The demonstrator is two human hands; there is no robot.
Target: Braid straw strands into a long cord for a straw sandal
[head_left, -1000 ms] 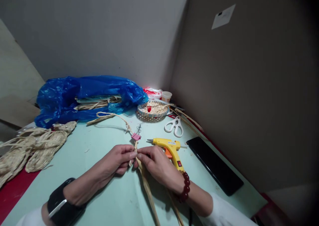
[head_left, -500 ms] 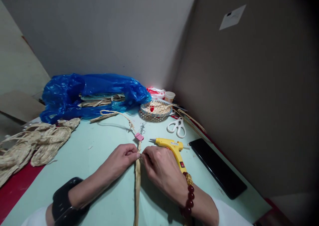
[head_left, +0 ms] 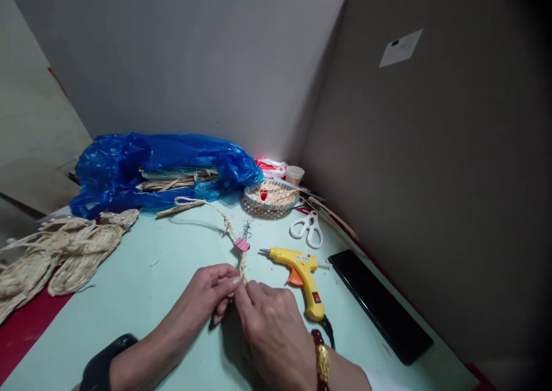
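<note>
Left of a yellow plastic glue gun [head_left: 304, 264], a twisted cord of pale straw [head_left: 242, 262] passes through a pink clip [head_left: 242, 244]. The left hand [head_left: 212, 292] pinches the cord; the right hand [head_left: 272, 326] curls against the left, fingertips hidden, blocking the cord's lower length from view. Beyond the gun lie white-handled scissors [head_left: 315, 238] and a round woven basket [head_left: 271, 204]; right of it, a flat black slab [head_left: 380, 305]; behind and left, a crumpled blue plastic bag [head_left: 176, 148]

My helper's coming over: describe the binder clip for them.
On the mint-green tabletop, the left hand and right hand meet at a fibre strand. Just beyond, the pink binder clip sits on it; its pink sets it apart from the yellow glue gun at right.
</note>
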